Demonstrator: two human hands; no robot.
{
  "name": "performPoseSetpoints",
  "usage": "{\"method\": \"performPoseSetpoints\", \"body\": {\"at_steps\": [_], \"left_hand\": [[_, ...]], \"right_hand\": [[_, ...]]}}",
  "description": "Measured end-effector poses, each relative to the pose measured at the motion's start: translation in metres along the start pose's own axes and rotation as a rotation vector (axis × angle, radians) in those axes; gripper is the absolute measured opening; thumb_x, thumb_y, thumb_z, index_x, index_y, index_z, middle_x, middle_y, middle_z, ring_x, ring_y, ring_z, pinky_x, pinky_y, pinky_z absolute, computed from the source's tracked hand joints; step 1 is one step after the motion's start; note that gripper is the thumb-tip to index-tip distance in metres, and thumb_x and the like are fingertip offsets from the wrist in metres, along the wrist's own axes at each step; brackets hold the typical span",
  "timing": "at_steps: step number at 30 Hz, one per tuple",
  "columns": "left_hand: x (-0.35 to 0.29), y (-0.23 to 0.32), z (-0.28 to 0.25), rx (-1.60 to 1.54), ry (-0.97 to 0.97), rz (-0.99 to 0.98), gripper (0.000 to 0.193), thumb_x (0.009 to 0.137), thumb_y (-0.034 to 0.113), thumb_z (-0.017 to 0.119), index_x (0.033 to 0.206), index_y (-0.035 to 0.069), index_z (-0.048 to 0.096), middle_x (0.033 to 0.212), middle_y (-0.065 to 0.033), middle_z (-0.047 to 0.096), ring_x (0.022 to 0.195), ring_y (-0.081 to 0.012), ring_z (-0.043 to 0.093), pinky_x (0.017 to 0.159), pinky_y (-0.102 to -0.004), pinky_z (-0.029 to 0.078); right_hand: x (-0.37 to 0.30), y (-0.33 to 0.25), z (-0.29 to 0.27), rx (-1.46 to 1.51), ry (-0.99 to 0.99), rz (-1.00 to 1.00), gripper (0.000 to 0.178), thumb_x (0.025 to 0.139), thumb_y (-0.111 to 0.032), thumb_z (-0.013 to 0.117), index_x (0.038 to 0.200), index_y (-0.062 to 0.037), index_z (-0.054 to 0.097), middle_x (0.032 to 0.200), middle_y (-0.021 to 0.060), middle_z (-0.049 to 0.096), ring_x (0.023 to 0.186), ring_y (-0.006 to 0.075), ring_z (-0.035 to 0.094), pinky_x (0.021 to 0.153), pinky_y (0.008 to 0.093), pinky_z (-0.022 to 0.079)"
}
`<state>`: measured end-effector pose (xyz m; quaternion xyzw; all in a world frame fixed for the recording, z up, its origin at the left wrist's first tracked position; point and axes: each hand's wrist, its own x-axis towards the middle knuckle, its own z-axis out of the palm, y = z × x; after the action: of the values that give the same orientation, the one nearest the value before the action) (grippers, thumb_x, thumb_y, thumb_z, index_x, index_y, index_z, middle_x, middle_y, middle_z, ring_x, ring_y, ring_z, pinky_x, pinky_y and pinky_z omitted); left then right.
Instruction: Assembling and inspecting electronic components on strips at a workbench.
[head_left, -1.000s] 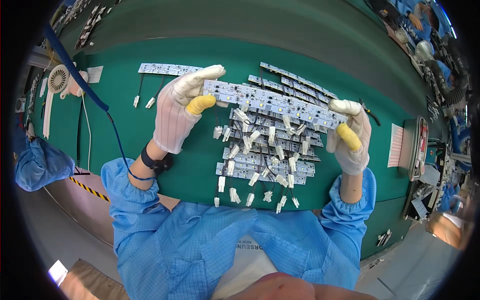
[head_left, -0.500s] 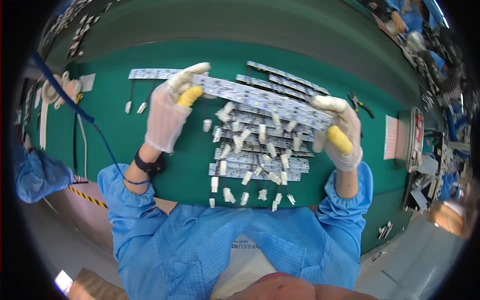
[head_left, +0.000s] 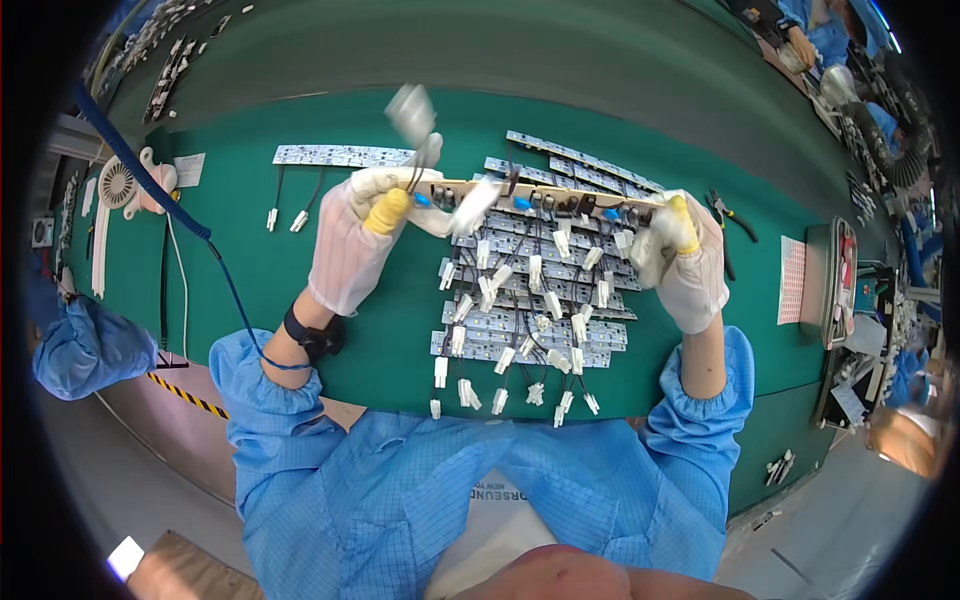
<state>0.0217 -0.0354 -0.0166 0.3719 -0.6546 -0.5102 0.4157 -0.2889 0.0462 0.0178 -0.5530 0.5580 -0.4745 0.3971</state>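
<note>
A long LED circuit board (head_left: pixel 548 198) is held level between my hands, tipped so its edge and the blue and black components show. My left hand (head_left: pixel 362 225), in a white glove with a yellow finger cover, grips its left end. Its right end is in my right hand (head_left: pixel 688 255), gloved the same way. White connectors on short wires swing blurred beside my left fingers. Beneath the board, several LED strips (head_left: pixel 530 345) lie stacked in rows on the green mat (head_left: pixel 385 360), their white plugs hanging toward me. Another LED strip (head_left: pixel 345 155) lies alone behind my left hand.
Pliers (head_left: pixel 735 218) lie beyond my right hand, near a pink printed sheet (head_left: pixel 791 280) and a metal tray (head_left: pixel 830 275). A small fan (head_left: pixel 130 185) stands at left. A blue coiled cord (head_left: pixel 150 200) runs to my left wrist. Other people work at the edges.
The board has been turned from its flat LED face to its edge, showing the components. Its white connectors have swung up by my left hand.
</note>
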Motion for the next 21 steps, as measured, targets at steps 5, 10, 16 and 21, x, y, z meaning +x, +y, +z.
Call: {"method": "performPoseSetpoints", "body": {"at_steps": [5,10,16,21], "left_hand": [[0.004,-0.001,-0.002,0.153,0.049,0.059,0.020,0.087,0.004,0.054,0.104,0.000,0.063,0.100,-0.0094,0.067,0.092,-0.0156,0.063,0.083,-0.0269,0.048],[0.007,0.011,-0.005,0.282,0.049,0.047,0.027,0.095,0.020,0.050,0.109,0.001,0.061,0.106,-0.0114,0.065,0.095,-0.0157,0.062,0.082,-0.0283,0.047],[0.008,0.010,-0.010,0.840,0.051,0.441,0.035,0.096,0.030,0.047,0.110,0.001,0.061,0.085,-0.0081,0.068,0.078,-0.0135,0.064,0.073,-0.0262,0.047],[0.007,-0.002,0.005,-0.164,0.016,0.093,0.042,0.094,0.017,0.047,0.133,0.003,0.042,0.077,-0.0025,0.062,0.074,-0.0096,0.061,0.069,-0.0227,0.045]], "right_hand": [[0.001,-0.003,0.011,0.050,0.022,-0.054,0.041,0.094,-0.042,0.049,0.093,-0.0010,0.053,0.071,0.0041,0.059,0.054,0.0065,0.052,0.048,0.0179,0.040],[0.003,-0.002,-0.003,-0.333,-0.108,-0.085,0.033,0.095,-0.034,0.049,0.092,-0.0019,0.054,0.072,0.0048,0.059,0.055,0.0073,0.053,0.047,0.0188,0.041],[0.012,0.022,-0.012,-0.514,-0.063,-0.479,0.036,0.073,0.000,0.067,0.107,-0.0005,0.055,0.072,0.0031,0.052,0.057,0.0179,0.048,0.049,0.0262,0.040],[0.017,-0.013,0.006,-0.396,-0.040,-0.374,0.033,0.078,-0.014,0.063,0.104,0.0047,0.053,0.095,0.0137,0.056,0.086,0.0203,0.057,0.067,0.0308,0.046]]}}
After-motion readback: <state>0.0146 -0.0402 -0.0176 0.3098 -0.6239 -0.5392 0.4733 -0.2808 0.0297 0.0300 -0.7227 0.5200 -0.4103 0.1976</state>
